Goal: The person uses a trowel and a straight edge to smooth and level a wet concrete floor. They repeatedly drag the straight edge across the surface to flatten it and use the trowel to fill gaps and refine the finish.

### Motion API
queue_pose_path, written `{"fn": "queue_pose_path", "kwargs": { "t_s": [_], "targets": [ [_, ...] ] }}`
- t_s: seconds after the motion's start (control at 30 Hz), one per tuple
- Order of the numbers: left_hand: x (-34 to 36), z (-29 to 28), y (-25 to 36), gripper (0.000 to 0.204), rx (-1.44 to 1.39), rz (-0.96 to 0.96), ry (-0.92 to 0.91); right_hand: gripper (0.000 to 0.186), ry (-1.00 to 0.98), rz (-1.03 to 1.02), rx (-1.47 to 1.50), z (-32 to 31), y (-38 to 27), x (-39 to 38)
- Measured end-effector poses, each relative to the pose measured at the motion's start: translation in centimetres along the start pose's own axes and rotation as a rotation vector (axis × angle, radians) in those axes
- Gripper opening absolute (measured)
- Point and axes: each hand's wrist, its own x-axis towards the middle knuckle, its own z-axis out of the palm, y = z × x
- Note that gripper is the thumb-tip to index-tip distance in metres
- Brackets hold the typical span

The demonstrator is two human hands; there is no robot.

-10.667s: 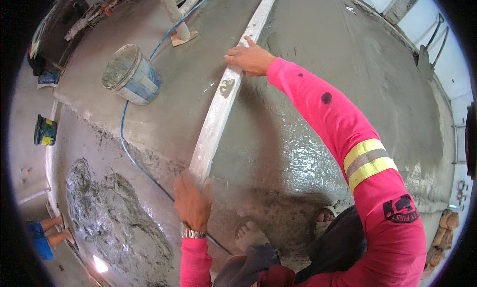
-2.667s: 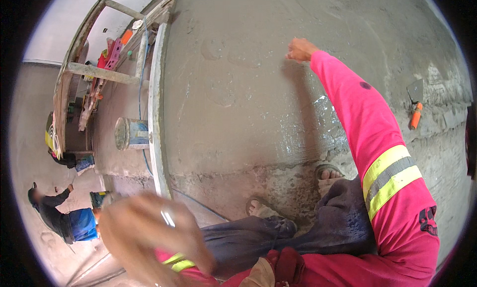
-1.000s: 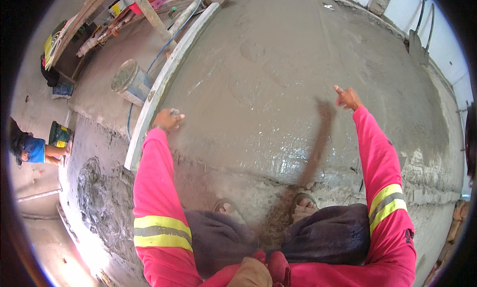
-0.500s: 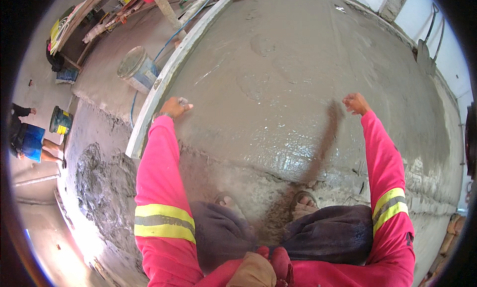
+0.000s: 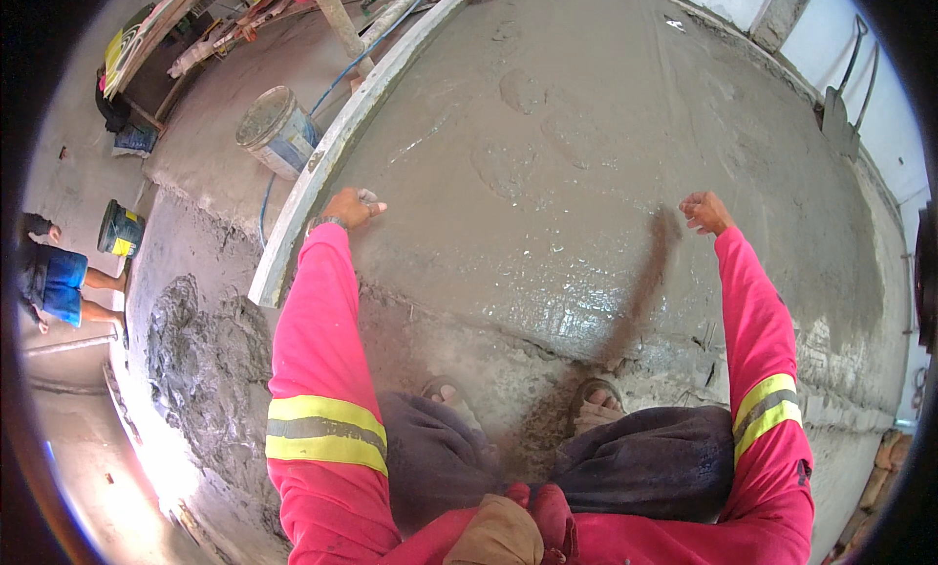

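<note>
My left hand (image 5: 354, 209) is held over wet smoothed cement (image 5: 547, 145), just right of a long pale straight bar (image 5: 319, 171). Its fingers are curled, with something small and grey at them that I cannot make out. At the right, my right hand (image 5: 707, 212) is also above the cement, fingers bent together; whether anything thin is between them is hidden. Both forearms reach forward, and my sandalled feet stand on the rougher strip below.
Left of the bar are a bucket (image 5: 277, 130), blue hose (image 5: 342, 72), timber frame (image 5: 156, 32), dark bucket (image 5: 120, 230), cement heap (image 5: 176, 340) and a person in blue shorts (image 5: 63, 286). Two shovels (image 5: 840, 125) lean against the right wall.
Both hands earlier held the bar; it now lies at the left, released. In the last second my left hand rose slightly rightward, while my right hand moved down and right, curling its fingers.
</note>
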Motion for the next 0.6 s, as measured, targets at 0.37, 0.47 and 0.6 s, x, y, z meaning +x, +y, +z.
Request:
{"fn": "queue_pose_path", "kwargs": {
  "t_s": [0.37,0.47,0.6],
  "targets": [
    [-0.7,-0.3,0.6,0.047,-0.012,-0.022,0.004,0.033,-0.008,0.003,-0.030,-0.1,-1.1,-0.3],
    [-0.8,-0.5,0.8,0.051,-0.009,-0.022,0.023,0.031,0.027,0.009,-0.047,0.0,-1.2,-0.6],
    [-0.9,-0.9,0.6,0.055,-0.018,-0.055,0.002,0.030,-0.004,0.010,0.006,0.3,-1.0,-0.2]
  ]
}}
